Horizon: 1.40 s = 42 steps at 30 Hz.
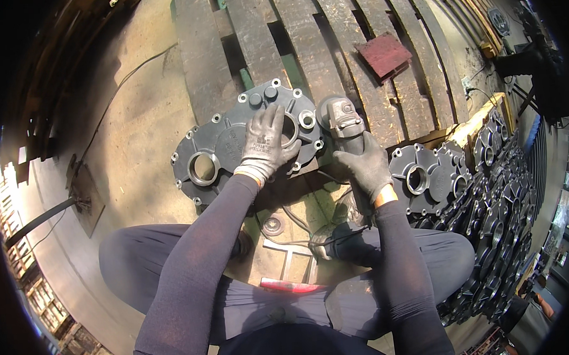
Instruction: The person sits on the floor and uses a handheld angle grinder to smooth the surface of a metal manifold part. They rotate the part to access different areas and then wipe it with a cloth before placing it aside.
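A dark grey cast metal housing cover (229, 142), with round bores and bolt holes along its rim, lies partly on the near edge of a wooden pallet. My left hand (265, 140), in a grey glove, rests on top of it with fingers stretched out and the thumb apart beside the right bore. Wrapped around the body of an angle grinder (345, 119) is my gloved right hand (368, 164). The grinder's head and disc sit beside the cover's right end; whether the disc touches it I cannot tell.
The slatted pallet (310, 43) carries a dark red block (384, 56). Several similar covers (434, 177) are stacked at my right. Between my legs lie a cable (297, 221), a round disc (273, 225) and a metal frame with a red bar (292, 285).
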Motion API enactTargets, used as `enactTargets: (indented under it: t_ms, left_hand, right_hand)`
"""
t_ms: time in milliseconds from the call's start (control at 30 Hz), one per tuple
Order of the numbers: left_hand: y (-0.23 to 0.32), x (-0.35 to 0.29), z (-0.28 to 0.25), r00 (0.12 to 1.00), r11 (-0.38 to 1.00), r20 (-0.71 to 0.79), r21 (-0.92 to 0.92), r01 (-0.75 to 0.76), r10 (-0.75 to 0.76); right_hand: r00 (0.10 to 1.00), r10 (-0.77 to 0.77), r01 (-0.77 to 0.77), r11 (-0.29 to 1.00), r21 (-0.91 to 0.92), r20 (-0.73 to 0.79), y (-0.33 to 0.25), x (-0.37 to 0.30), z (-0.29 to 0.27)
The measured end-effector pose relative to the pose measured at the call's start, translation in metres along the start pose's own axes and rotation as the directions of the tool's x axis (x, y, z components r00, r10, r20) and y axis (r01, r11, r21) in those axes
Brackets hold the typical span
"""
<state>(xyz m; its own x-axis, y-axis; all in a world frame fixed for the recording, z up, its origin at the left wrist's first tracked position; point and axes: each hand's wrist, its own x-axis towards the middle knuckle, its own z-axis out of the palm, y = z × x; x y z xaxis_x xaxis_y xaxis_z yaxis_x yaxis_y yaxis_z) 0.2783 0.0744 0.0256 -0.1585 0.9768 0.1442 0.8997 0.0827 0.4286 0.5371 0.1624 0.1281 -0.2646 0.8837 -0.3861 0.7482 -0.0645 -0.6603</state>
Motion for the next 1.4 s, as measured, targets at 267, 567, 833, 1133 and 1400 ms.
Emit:
enactTargets:
  t_ms: [267, 567, 833, 1133, 1400]
  left_hand:
    - [0.003, 0.002, -0.005, 1.000, 1.000, -0.002, -0.026, -0.003, 0.003]
    - [0.003, 0.001, -0.002, 1.000, 0.999, -0.001, -0.036, 0.003, -0.003]
    - [0.000, 0.000, -0.003, 1.000, 1.000, 0.004, 0.002, -0.002, 0.002]
    - [0.004, 0.003, -0.005, 1.000, 1.000, 0.005, -0.008, 0.002, -0.001]
    - [0.002, 0.001, -0.002, 0.999, 1.000, -0.028, -0.002, -0.020, 0.020]
  right_hand:
    - [0.999, 0.033, -0.033, 0.999, 0.034, -0.001, 0.004, 0.003, -0.006]
    - [1.000, 0.001, -0.004, 0.994, 0.109, 0.028, 0.000, 0.000, -0.006]
    - [0.999, 0.030, -0.030, 1.000, 0.009, 0.014, -0.006, 0.000, -0.011]
    - [1.000, 0.008, -0.011, 0.993, 0.121, 0.026, -0.010, 0.001, -0.007]
    - [0.998, 0.056, -0.056, 0.995, 0.082, 0.005, 0.013, 0.008, -0.014]
